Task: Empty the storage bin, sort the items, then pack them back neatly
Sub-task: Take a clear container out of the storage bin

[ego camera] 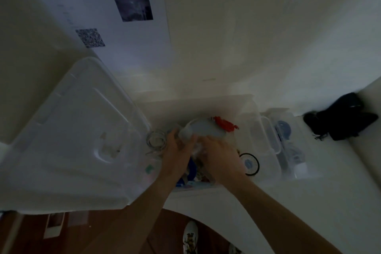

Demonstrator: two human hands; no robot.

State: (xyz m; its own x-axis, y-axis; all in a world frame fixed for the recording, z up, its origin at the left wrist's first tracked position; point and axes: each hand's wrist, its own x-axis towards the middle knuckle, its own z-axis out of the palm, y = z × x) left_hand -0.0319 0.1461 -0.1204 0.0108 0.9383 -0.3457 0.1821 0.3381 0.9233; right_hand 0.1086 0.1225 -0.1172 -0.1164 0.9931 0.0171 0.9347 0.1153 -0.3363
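A clear storage bin (255, 113) stands on the white table, full of mixed items. Both my hands are inside it. My left hand (177, 148) and my right hand (218, 150) together grip a clear plastic bag with a grey-blue flat piece (204, 130) inside, lifted above the other contents. A red item (224, 123) lies behind the bag. A coiled white cable (155, 140) sits at the bin's left side. A black-rimmed round item (250, 164) with a blue centre lies at the right, and blue objects (191, 169) show under my wrists.
The bin's clear lid (72, 130) lies to the left on the table. A smaller clear box (288, 140) with blue things and a white cap stands to the right. A black pouch (342, 117) lies at far right. Printed sheets (115, 27) lie beyond. Shoes and wooden floor show below.
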